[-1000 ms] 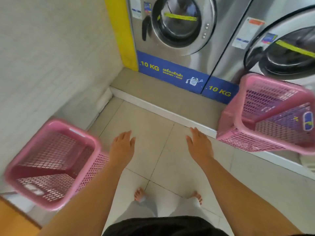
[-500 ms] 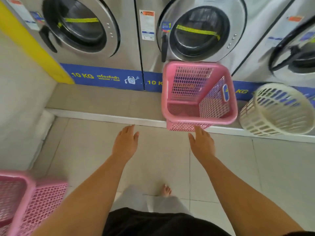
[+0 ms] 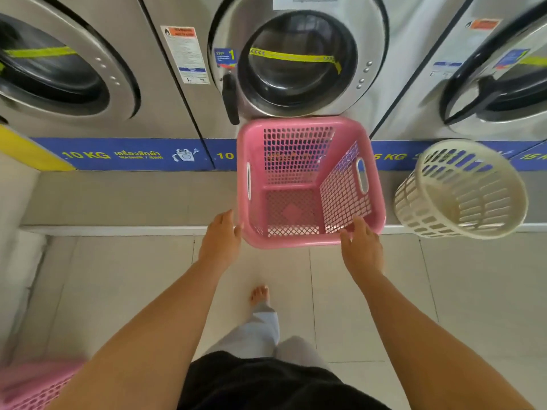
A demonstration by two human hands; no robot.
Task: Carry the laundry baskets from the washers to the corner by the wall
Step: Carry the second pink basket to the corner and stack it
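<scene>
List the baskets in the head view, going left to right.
Pink basket cut off at the bottom-left corner → pink square basket in front of the middle washer → cream round basket tilted on the ledge.

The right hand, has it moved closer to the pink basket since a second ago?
Yes. The right hand was out over the bare floor tiles; now it has reached forward to the near rim of the pink basket on the ledge below the washer door.

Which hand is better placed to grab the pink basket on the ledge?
Right, marginally. The right hand already lies on the pink basket at its near rim; the left hand is open beside the near-left corner. Likely a two-handed lift anyway.
</scene>
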